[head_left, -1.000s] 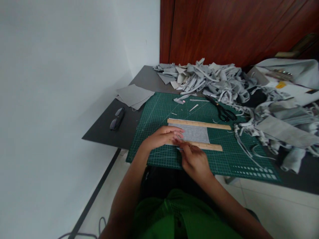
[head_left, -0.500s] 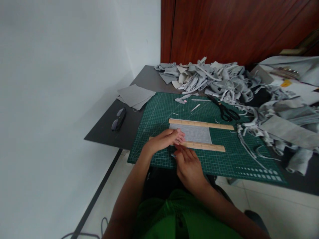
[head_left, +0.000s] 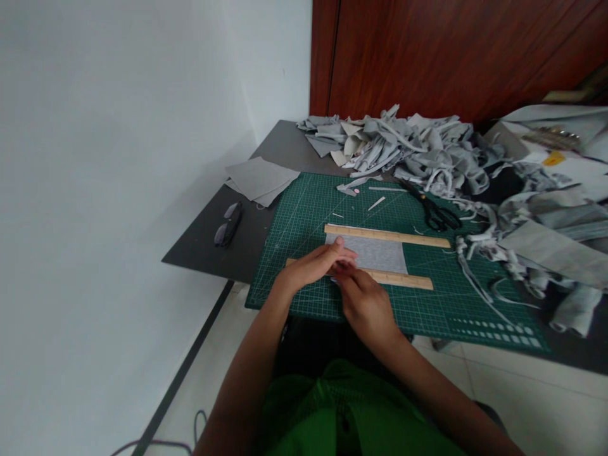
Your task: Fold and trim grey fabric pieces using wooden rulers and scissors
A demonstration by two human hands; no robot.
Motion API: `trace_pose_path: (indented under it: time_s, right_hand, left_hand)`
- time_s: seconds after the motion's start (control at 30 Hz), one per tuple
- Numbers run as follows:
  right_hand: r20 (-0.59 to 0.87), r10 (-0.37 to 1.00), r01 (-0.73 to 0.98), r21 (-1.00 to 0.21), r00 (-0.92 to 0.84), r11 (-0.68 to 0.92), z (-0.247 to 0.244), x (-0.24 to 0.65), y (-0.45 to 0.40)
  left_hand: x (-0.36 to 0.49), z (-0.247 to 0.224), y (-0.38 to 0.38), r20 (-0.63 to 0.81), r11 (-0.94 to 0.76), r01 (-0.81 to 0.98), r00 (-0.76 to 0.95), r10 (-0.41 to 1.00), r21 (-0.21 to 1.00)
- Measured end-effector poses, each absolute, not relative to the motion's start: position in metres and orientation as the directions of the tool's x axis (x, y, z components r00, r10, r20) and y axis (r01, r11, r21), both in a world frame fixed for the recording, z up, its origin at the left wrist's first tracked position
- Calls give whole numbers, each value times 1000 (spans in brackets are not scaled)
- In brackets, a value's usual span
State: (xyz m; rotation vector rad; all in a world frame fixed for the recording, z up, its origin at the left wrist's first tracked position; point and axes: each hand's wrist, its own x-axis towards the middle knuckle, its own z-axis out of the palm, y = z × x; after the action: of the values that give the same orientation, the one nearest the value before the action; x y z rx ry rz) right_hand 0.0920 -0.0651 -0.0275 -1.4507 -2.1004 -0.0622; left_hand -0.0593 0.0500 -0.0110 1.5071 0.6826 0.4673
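A grey fabric piece (head_left: pixel 380 253) lies flat on the green cutting mat (head_left: pixel 304 215). One wooden ruler (head_left: pixel 418 239) lies along its far edge, and a second wooden ruler (head_left: pixel 403 279) along its near edge. Over the near ruler and the fabric's left part, my left hand (head_left: pixel 316 263) is open, thumb raised and fingers stretched to the right. My right hand (head_left: pixel 368 304) meets its fingertips from the near side, with fingers pressed together. A small pale bit shows beside the right fingertips; what they hold is hidden.
Black-handled scissors (head_left: pixel 437 214) and thin fabric strips (head_left: pixel 375 203) lie on the mat's far side. Grey scraps (head_left: pixel 422 152) are heaped behind and to the right. Glasses (head_left: pixel 228 225) and stacked grey sheets (head_left: pixel 260 177) rest at left, beside a white wall (head_left: pixel 118 158).
My right hand has moved slightly forward, and its fingertips now reach those of my left hand. The fabric and both rulers keep their places on the mat.
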Motion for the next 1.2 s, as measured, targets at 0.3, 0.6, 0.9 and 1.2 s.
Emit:
trace_pose_path:
  time_s: [0.3,0.6,0.9,1.2]
  right_hand:
    - [502,821,899,-171,-272,403,-34,93,-62]
    - [508,801,893,-125,-316,432,-31,84,-63]
    - [470,836,864,-252,-284,435,-34,86,-57]
    - [504,798,858,-192,-330,476,-28,83,-47]
  left_hand:
    - [-60,-11,50,-142,69,128,747,650,989]
    - [-61,-4,46,-132,52,129,745,654,990]
    - [-60,-6,47,-122,31,135,749,652,990]
    - [-61,-1,46,-148,-13,208,737,659,978]
